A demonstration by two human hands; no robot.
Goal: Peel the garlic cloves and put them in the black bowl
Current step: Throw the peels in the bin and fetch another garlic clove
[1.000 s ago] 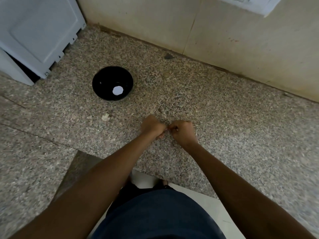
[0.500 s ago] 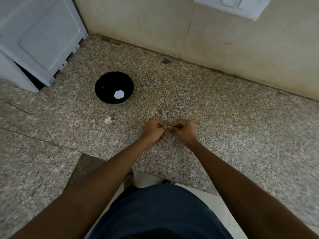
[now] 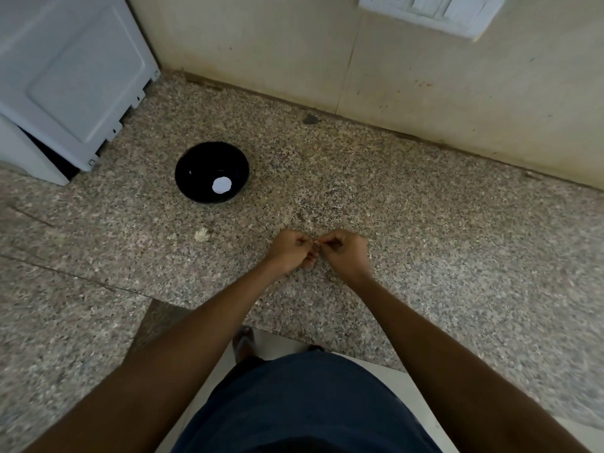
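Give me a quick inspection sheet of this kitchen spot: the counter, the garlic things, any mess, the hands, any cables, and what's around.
Surface: speckled stone counter.
Job's things: black bowl, a white spot inside; a garlic clove pinched between both hands, barely visible.
Clutter: garlic piece left of the hands; small scraps nearby.
Hands: left hand and right hand meet fingertip to fingertip.
Cables: nothing seen.
Surroundings: white appliance, cream wall, switch plate.

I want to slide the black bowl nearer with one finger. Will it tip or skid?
The black bowl looks small and nearly empty, so probably light. Its sides curve to a narrower base, so a push at the rim may tip it. On the speckled stone counter, a low push likely slides it.
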